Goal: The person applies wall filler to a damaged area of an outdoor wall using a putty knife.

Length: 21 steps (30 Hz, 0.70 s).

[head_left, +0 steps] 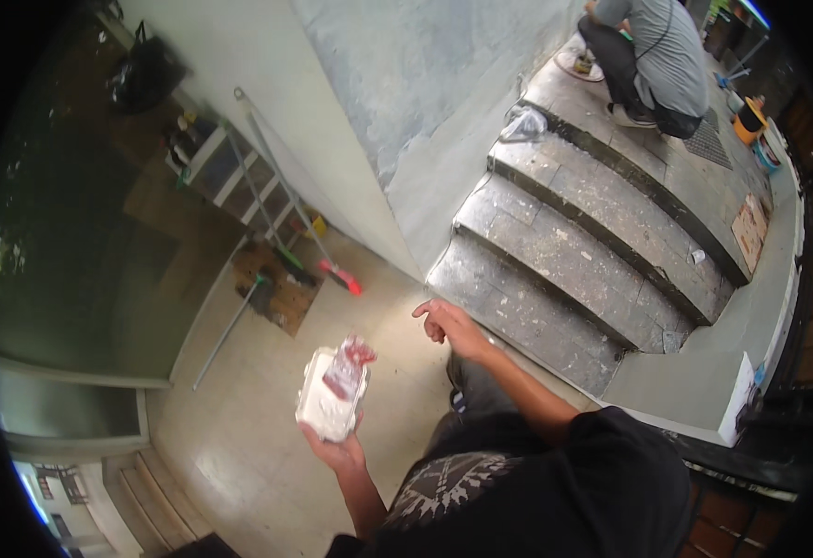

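Observation:
My left hand [337, 449] is closed round the near end of a white lidded takeaway box [321, 409], holding it level over the pale floor. On the lid rests a small clear plastic bag [343, 374] with something red in its far end; its exact content I cannot make out. My right hand [450, 327] hovers to the right, apart from the box. Its index finger points left while the other fingers curl loosely, and nothing shows in them.
Paint-spotted grey steps [555, 251] rise to the right beside a grey wall [425, 84]. A person in a grey shirt [668, 56] crouches at the top. A red-headed broom [343, 279], a stepladder [230, 172] and a brown mat [285, 302] are at the left.

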{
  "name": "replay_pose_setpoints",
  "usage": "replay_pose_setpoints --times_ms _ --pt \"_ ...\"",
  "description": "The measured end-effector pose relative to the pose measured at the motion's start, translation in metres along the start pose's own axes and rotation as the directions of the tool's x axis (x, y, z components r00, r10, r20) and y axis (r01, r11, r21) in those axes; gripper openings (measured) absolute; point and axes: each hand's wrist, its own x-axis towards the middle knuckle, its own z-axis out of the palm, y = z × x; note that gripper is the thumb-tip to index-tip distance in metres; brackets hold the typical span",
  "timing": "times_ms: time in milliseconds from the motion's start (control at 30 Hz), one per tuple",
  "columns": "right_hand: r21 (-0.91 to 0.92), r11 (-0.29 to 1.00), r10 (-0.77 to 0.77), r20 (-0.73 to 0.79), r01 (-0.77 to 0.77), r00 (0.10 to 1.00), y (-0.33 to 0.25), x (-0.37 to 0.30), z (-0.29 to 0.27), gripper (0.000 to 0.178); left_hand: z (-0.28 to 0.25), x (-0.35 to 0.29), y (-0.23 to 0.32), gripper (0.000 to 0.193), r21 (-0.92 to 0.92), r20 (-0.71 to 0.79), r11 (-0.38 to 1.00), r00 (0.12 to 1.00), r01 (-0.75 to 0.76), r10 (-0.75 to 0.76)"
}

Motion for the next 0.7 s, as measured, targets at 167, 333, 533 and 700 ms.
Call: replay_pose_setpoints --times_ms 167,333,533,700 --pt "-0.341 0.923 -0.133 0.150 0.177 0.980 -0.077 0.026 -0.007 0.053 0.048 0.033 -0.028 0.067 0.021 0.159 0.999 0.986 0.040 -0.043" --pt "-0.615 0.784 -0.085 0.031 0.086 0.996 -0.120 0.050 -0.029 0.051 0.106 0.073 -0.062 0.064 0.042 0.269 0.997 0.960 0.067 -0.076" --pt "-0.698 0.716 -0.141 -0.155 -0.007 0.978 -0.150 0.059 -0.066 0.044 0.171 0.107 -0.085 0.048 0.011 0.397 0.987 0.905 0.163 -0.154" --pt "-0.713 0.701 -0.156 -0.146 0.005 0.977 -0.165 0.060 -0.069 0.037 0.206 0.123 -0.102 0.042 0.126 0.456 0.983 0.872 0.135 -0.178"
